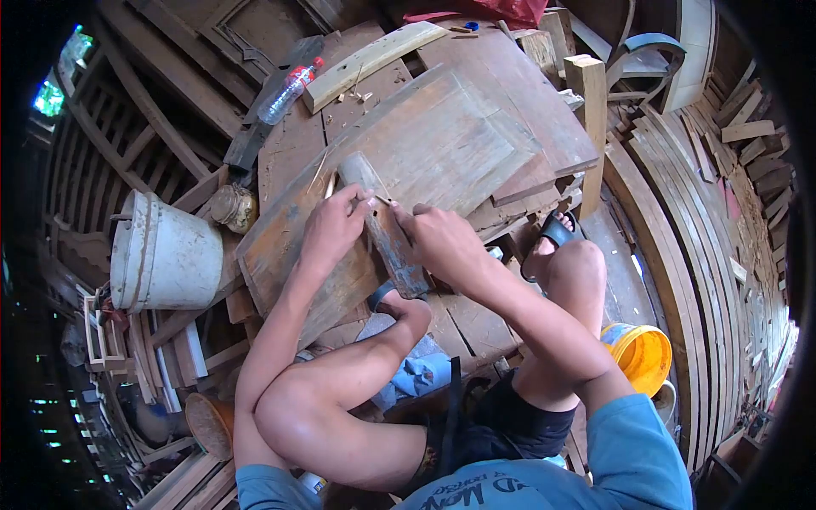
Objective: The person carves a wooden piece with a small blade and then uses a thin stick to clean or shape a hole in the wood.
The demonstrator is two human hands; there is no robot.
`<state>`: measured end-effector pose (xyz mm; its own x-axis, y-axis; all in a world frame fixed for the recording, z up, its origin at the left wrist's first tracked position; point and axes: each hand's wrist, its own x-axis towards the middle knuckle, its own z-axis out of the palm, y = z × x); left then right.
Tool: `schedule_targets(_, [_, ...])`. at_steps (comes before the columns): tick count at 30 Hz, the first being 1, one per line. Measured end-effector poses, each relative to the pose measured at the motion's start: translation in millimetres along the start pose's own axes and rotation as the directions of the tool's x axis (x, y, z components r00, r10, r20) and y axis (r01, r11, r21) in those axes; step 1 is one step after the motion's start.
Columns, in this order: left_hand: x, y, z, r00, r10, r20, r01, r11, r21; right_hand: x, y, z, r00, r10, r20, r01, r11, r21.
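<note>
A narrow weathered wooden block (396, 255) with flaking grey paint and small dark holes lies across a broad worn wooden panel (450, 127). Over the block's middle, my left hand (334, 223) is closed in a pinch; what sits between its fingertips is too small to make out. My right hand (446, 242) is closed just to the right, its thumb side toward the left fingertips. A thin pale stick-like piece (384, 201) shows between the two hands, at the right hand's fingers. Thin wood slivers (318, 170) lie left of the block.
A plastic bottle (291, 91) and a pale curved wood piece (374, 65) lie beyond the panel. A white bucket (170, 255) and a lidded jar (233, 208) stand left. Right are a wooden post (586, 127), long stacked boards (680, 272) and a yellow bucket (642, 355).
</note>
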<state>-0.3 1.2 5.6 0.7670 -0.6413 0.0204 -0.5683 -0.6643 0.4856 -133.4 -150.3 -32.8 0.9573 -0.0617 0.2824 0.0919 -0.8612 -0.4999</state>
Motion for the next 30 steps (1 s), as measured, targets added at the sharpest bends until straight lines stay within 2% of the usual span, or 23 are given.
schedule_targets(2, [1.0, -8.0, -2.5, 1.000, 0.013, -0.021, -0.013, 1.000, -0.003, 3.3, -2.7, 0.0, 1.000, -0.002, 0.002, 0.002, 1.000, 0.015])
schedule_targets(4, [4.5, -8.8, 3.8, 0.999, 0.035, -0.037, -0.036, 0.999, -0.028, 3.2, -4.9, -0.3, 0.995, 0.095, 0.041, -0.096, 0.995, 0.010])
schedule_targets(7, [4.6, -6.2, 9.7, 0.999, 0.043, -0.023, -0.044, 0.997, -0.060, 0.3, -9.8, -1.7, 0.993, 0.112, 0.034, -0.113, 0.993, 0.022])
schedule_targets(11, [6.8, -18.0, 12.8, 0.996, 0.082, -0.038, -0.085, 0.991, -0.099, 1.0, -6.5, -0.4, 0.993, 0.090, 0.077, -0.090, 0.996, -0.007])
schedule_targets(13, [7.0, -12.1, 12.8, 0.999, 0.051, -0.021, -0.052, 0.996, -0.071, 0.7, -9.7, 6.3, 0.999, 0.034, -0.020, -0.035, 0.998, -0.056])
schedule_targets(15, [4.1, -9.4, 7.9, 0.999, 0.041, -0.026, -0.042, 0.997, -0.067, 0.1, -7.9, 6.0, 0.999, 0.053, 0.000, -0.053, 0.999, 0.009])
schedule_targets(17, [6.0, -13.0, 2.9, 0.998, 0.045, -0.042, -0.047, 0.997, -0.055, 0.0, -0.9, 3.6, 0.999, 0.034, 0.016, -0.034, 0.999, -0.005])
schedule_targets(19, [6.4, -12.0, 10.0, 0.998, 0.059, -0.037, -0.061, 0.997, -0.053, 1.6, -5.9, 2.0, 0.993, 0.100, 0.055, -0.099, 0.995, -0.019])
schedule_targets(23, [3.8, -12.7, 10.7, 0.994, 0.077, -0.071, -0.083, 0.993, -0.086, 1.9, -6.8, -1.2, 0.996, 0.083, 0.022, -0.084, 0.996, 0.010])
schedule_targets(24, [4.1, -8.6, 5.4, 0.994, 0.076, -0.081, -0.083, 0.992, -0.090, 3.0, -4.6, -2.9, 0.999, 0.044, 0.011, -0.044, 0.999, -0.029])
schedule_targets(26, [4.1, 1.7, 0.1, 0.996, -0.067, 0.059, 0.069, 0.997, -0.025, 4.6, -3.7, -5.0, 0.999, 0.031, 0.027, -0.029, 0.998, -0.056])
schedule_targets(29, [6.0, -9.4, 6.3, 1.000, -0.017, 0.026, 0.019, 0.998, -0.064, 1.2, -0.1, -6.1, 0.997, 0.039, 0.065, -0.036, 0.998, -0.041])
schedule_targets(30, [2.8, -1.2, 2.4, 0.999, -0.043, 0.022, 0.044, 0.998, -0.050, 1.6, 3.8, -5.4, 0.999, 0.007, 0.049, -0.006, 1.000, -0.008])
